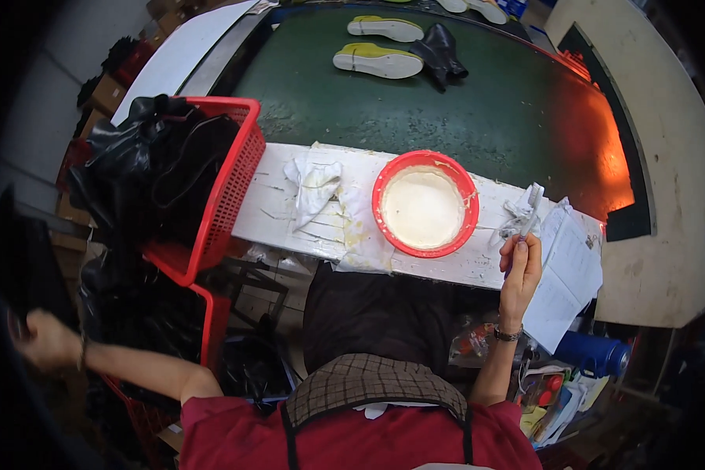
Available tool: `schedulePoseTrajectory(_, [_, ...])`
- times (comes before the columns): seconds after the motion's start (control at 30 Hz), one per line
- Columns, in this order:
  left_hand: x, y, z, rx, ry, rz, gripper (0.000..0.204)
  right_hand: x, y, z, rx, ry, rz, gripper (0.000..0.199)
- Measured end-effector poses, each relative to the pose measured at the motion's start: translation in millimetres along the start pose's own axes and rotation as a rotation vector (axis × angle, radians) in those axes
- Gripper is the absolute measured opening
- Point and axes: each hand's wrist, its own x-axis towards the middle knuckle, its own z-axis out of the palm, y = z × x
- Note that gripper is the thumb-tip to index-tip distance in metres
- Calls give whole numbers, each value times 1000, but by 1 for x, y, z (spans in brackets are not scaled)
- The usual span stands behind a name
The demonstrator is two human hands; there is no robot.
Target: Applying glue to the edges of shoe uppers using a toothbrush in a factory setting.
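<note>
Holding brush (532, 213) — right hand (521, 268) | over bench (487, 268) edge | open gap — red bowl (427, 252)

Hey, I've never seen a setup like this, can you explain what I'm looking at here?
No robot here, just a person's two bare hands. One wide camera, worn on the head, looks down, so straight edges bend. The right hand holds what looks like a brush. The left hand, far left, is too blurred to tell whether it holds anything. On the white board are a red bowl of cream-coloured stuff, a white cloth and some papers. Beyond, shoes lie on a green surface; a red basket of dark footwear stands at the left.
</note>
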Motion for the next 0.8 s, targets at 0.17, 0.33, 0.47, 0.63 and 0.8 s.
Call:
schedulePoseTrajectory(0.17, [-44, 29, -40, -366, -544, -71, 33, 1, -17, 20, 123, -27, 78, 20])
schedulePoseTrajectory(0.33, [-182, 274, -52, -728, -2222, -58, 24, 18, -55, 77, 272, -360, -5, 43])
schedulePoseTrajectory(0.47, [-249, 289, -74, -1114, -2779, -788, 29, 41, -95, 104, 118, -659, -194, 71])
schedulePoseTrajectory(0.63, [-256, 298, -104, -1323, -2971, -568, 36, 42, -96, 115, 138, -823, -226, 67])
schedulePoseTrajectory(0.8, [-310, 268, -105, -1749, -3048, -454, 72, 25, -82, 100, 134, -896, 170, 26])
